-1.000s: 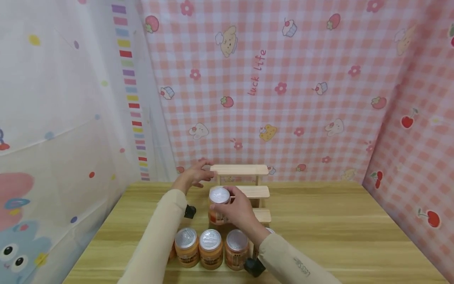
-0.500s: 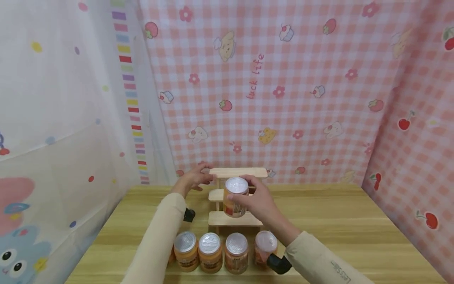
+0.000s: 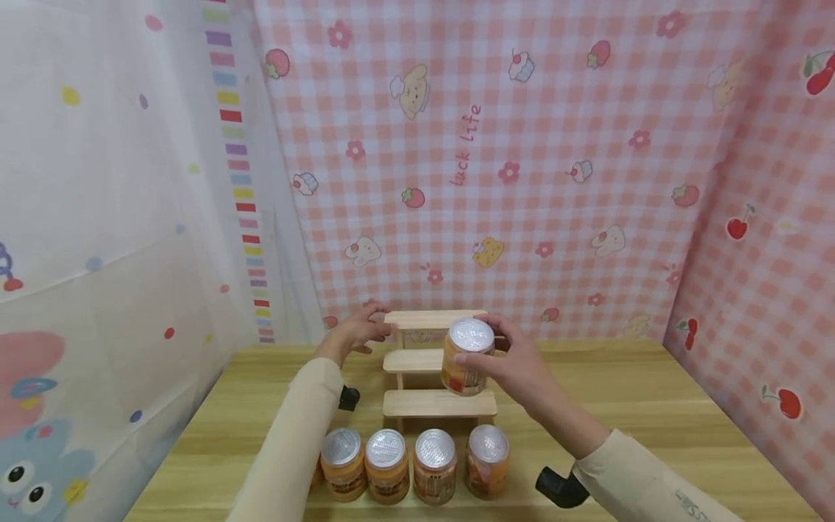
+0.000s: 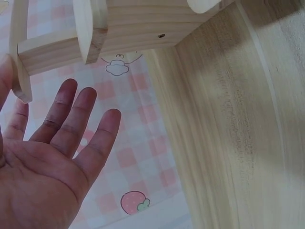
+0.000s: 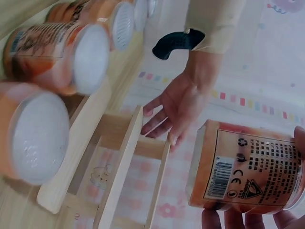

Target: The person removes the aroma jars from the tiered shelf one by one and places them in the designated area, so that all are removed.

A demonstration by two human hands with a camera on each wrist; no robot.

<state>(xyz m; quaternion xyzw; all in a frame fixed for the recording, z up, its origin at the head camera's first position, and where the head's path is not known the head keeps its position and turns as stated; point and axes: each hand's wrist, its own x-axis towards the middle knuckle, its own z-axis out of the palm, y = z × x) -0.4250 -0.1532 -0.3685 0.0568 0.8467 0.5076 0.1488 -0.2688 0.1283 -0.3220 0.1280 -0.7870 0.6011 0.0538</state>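
My right hand (image 3: 509, 355) grips an orange-labelled jar (image 3: 468, 362) with a silver lid, thumb on the near side and fingers round the far side. The jar is raised in front of the right half of a three-tier wooden shelf (image 3: 438, 401). Its printed label, with a barcode, faces the right wrist camera, where the jar (image 5: 245, 167) appears on its side. At the left end of the shelf's top board (image 3: 433, 319), my left hand (image 3: 355, 335) has its fingertips right at the board's end. In the left wrist view this hand (image 4: 52, 157) has its fingers spread and loosely extended.
Several similar jars (image 3: 435, 467) with silver lids stand in a row before the shelf, the leftmost partly hidden by my left sleeve. Black wrist mounts (image 3: 562, 487) stick out from both sleeves. A pink checked curtain (image 3: 554, 203) hangs behind the wooden table (image 3: 620, 406).
My right hand has carried the jar rightward and slightly up, from the shelf's left side to its right half. Shelf boards and the rightmost jar are uncovered. The left hand stays put.
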